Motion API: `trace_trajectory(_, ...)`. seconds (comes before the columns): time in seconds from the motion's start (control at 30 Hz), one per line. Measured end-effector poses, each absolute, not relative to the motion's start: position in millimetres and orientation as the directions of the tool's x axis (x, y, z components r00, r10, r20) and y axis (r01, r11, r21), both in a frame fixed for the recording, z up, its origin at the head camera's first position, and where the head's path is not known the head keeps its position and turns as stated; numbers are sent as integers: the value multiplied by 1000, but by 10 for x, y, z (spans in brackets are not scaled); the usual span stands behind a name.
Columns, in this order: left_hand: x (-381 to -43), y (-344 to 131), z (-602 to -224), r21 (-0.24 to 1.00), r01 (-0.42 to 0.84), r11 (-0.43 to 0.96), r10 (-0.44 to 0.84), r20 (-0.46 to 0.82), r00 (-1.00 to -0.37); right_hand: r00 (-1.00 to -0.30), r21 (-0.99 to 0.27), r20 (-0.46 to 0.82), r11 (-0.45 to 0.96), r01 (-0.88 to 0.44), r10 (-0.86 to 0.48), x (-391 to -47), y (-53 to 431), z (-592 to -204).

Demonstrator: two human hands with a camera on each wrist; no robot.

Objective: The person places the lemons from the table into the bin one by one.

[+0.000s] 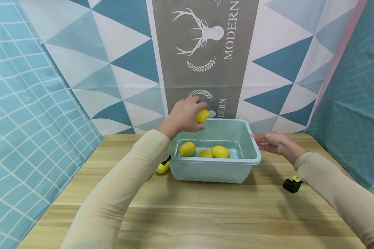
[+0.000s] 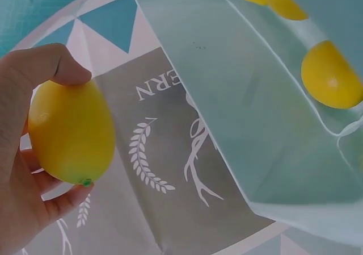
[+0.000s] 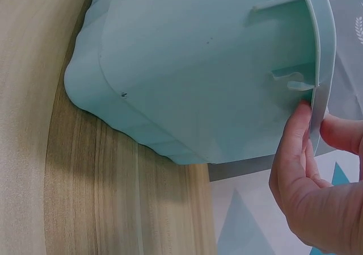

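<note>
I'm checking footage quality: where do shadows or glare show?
Head: soft shadow on the table beside the left sleeve; left wrist: pale highlight on a lemon in the bin; right wrist: shaded table along the bin's base.

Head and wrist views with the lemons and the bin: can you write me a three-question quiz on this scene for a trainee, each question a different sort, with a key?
1. How many lemons show inside the bin in the head view?
2. True or false: the left grip holds nothing.
3. What does the right grip pinch? A) a lemon; B) the bin's rim; C) the tabletop.

Key:
1. Three.
2. False: it holds a lemon.
3. B.
</note>
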State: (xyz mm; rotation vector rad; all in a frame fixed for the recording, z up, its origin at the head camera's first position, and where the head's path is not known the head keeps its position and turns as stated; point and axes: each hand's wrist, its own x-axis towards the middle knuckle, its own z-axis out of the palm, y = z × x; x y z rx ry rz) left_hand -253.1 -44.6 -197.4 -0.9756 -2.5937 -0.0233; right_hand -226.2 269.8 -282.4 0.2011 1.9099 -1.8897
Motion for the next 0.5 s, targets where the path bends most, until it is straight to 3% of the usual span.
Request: trace_trajectory(0.5,-2690,-435,-1998,-120,625,771,626,320,-711,-892,-913,-407,44,407,-196,-2276,2691,-2834)
